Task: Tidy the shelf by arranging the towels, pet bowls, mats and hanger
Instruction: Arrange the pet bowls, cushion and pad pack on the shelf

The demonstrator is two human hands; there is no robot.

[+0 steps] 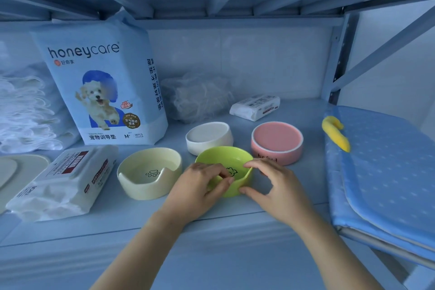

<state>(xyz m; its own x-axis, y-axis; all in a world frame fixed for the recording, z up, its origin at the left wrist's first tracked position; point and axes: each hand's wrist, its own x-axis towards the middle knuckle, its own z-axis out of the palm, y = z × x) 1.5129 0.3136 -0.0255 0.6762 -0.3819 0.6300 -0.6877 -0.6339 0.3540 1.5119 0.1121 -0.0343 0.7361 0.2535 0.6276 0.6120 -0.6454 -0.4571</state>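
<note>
A green pet bowl [223, 159] stands on the shelf board [211, 219] near its front. My left hand [200, 186] pinches the bowl's near rim, fingers curled over the edge. My right hand [270, 186] grips its right side, thumb on the outer wall and fingers on the rim. A pale yellow bowl [150, 172] with a paw print sits to the left. Behind stand a white bowl [208, 136] and a pink bowl [276, 142]. A blue dotted mat [386, 167] lies at the right with a yellow hanger [335, 134] on it.
A tall honeycare pad pack [103, 82] stands at the back left, folded white towels [26, 106] beside it. A wipes pack [68, 181] lies front left, a smaller one [255, 107] at the back, next to a clear crumpled bag [197, 96]. A beige mat [14, 167] shows at far left.
</note>
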